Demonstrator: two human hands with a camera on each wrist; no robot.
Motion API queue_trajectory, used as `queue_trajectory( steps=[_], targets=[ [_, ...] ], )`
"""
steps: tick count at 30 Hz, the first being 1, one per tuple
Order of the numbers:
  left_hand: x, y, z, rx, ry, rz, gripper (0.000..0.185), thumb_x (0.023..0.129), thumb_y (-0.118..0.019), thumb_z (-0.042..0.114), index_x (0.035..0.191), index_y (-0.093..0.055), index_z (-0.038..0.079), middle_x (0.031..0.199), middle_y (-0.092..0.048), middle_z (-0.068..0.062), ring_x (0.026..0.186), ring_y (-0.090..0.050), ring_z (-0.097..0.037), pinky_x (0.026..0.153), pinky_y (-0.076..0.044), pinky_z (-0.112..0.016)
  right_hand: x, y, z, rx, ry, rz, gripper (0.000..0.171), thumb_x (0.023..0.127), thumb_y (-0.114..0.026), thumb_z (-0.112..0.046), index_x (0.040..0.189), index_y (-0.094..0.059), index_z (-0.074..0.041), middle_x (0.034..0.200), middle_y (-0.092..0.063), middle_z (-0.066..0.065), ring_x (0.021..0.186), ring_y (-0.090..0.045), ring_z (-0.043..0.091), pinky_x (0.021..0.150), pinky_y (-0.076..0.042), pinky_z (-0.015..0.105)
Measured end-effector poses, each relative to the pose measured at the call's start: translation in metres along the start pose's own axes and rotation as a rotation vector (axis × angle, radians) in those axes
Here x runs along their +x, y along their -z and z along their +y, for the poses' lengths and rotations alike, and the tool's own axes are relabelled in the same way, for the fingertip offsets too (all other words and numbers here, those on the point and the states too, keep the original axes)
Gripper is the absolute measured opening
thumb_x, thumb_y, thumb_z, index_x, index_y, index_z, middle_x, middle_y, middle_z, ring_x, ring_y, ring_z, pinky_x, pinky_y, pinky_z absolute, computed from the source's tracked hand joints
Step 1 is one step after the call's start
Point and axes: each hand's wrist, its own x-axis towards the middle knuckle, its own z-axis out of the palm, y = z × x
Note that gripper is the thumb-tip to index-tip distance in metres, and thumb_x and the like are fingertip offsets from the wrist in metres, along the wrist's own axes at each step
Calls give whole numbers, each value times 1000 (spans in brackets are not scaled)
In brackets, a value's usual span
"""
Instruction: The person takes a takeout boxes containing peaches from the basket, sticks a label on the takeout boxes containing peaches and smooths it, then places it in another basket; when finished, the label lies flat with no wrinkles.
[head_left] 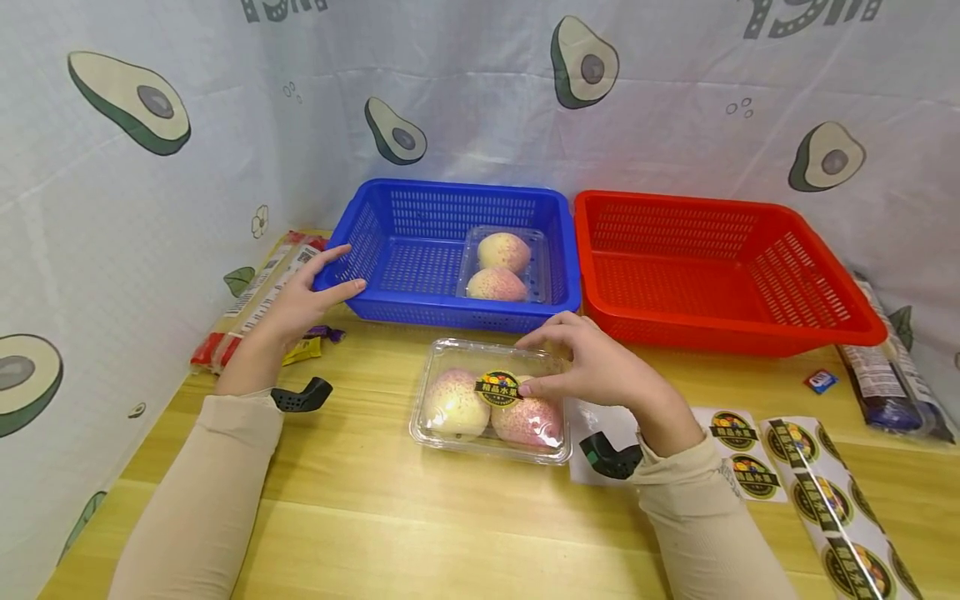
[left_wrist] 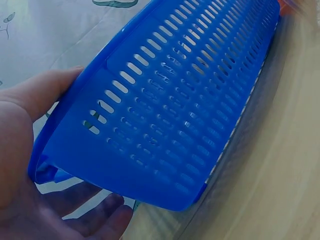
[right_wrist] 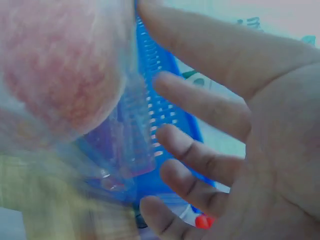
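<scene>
My left hand (head_left: 296, 300) is at the near left corner of the blue basket (head_left: 450, 313). In the left wrist view its thumb reaches over the rim, with the other fingers outside and under the corner. Inside that basket sits a clear tray (head_left: 538, 287) with two speckled peaches. In front of it, a closed clear plastic clamshell box (head_left: 442, 354) holds two more peaches and bears a black fruit sticker (head_left: 498, 388). My right hand (head_left: 600, 358) hovers at the box's right part, thumb near the sticker's edge. The right wrist view shows its fingers spread and loosely bent beside the box.
A red basket (head_left: 697, 329) stands right of the blue one. Sticker sheets (head_left: 798, 450) lie at the right, one partly behind the right wrist. Small candy packets (head_left: 821, 381) lie by the red basket, and long bagged packages (head_left: 258, 287) flank both sides. A printed curtain (head_left: 480, 75) hangs behind.
</scene>
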Motion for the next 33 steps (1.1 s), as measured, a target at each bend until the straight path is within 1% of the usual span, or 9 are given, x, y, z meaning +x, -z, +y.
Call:
queue_trajectory(
  steps=[5, 8, 11, 13, 15, 19, 23, 27, 33],
  targets=[
    [0, 0, -1, 1, 4, 0, 81, 94, -70, 45, 161, -27, 27, 168, -6, -8, 150, -13, -38, 115, -20, -64, 1, -1, 4, 31, -50, -71, 77, 79, -87, -38, 143, -56, -6, 144, -51, 13, 133, -44, 34, 108, -38, 55],
    [0, 0, -1, 2, 7, -3, 80, 95, -69, 44, 161, -27, 27, 168, -7, -9, 150, -15, -38, 115, -21, -63, 2, -1, 6, 39, -67, -134, 80, 83, -84, -40, 147, -51, -6, 149, -48, 14, 135, -44, 36, 110, -36, 57],
    [1, -1, 0, -4, 15, -7, 78, 97, -68, 40, 161, -27, 26, 167, -8, -10, 149, -18, -39, 115, -22, -63, 2, -2, 8, 66, -72, -180, 79, 84, -83, -39, 148, -50, -8, 139, -55, 15, 121, -54, 34, 102, -45, 53],
    [1, -1, 0, -9, 16, -9, 77, 97, -68, 39, 161, -27, 26, 167, -8, -10, 149, -19, -39, 115, -23, -62, 2, -2, 9, 93, -70, -205, 81, 83, -85, -37, 149, -49, -7, 124, -60, 14, 107, -58, 30, 92, -50, 47],
    [1, -1, 0, -5, 14, -7, 78, 96, -69, 41, 161, -27, 25, 167, -7, -10, 149, -17, -39, 115, -22, -63, 3, -3, 9, 127, -69, -230, 85, 81, -87, -35, 150, -47, -7, 102, -58, 10, 92, -55, 25, 79, -49, 38],
    [2, -1, 0, 6, 9, 0, 81, 94, -70, 46, 160, -28, 26, 168, -5, -9, 150, -15, -39, 114, -23, -63, 4, -5, 9, 152, -42, -271, 92, 80, -88, -34, 154, -41, -9, 90, -49, 10, 85, -47, 24, 71, -42, 35],
    [2, 0, -2, 12, 8, 2, 81, 93, -70, 48, 160, -30, 27, 168, -5, -8, 150, -15, -39, 114, -25, -62, 4, -6, 9, 189, -23, -299, 91, 83, -85, -34, 157, -37, -16, 118, -54, 15, 107, -51, 29, 89, -48, 45],
    [1, 1, -2, -2, 7, 0, 80, 93, -70, 48, 160, -30, 27, 168, -6, -8, 148, -21, -40, 113, -31, -57, 5, -7, 12, 253, 9, -345, 86, 86, -83, -30, 157, -36, -19, 146, -46, 15, 125, -51, 37, 104, -42, 55],
    [1, 0, -2, -30, 5, -10, 79, 94, -70, 46, 159, -31, 26, 168, -6, -8, 145, -28, -39, 112, -35, -53, 7, -12, 14, 284, 41, -337, 86, 81, -87, -29, 154, -43, -23, 146, -44, 4, 120, -46, 30, 101, -41, 48]
  ],
)
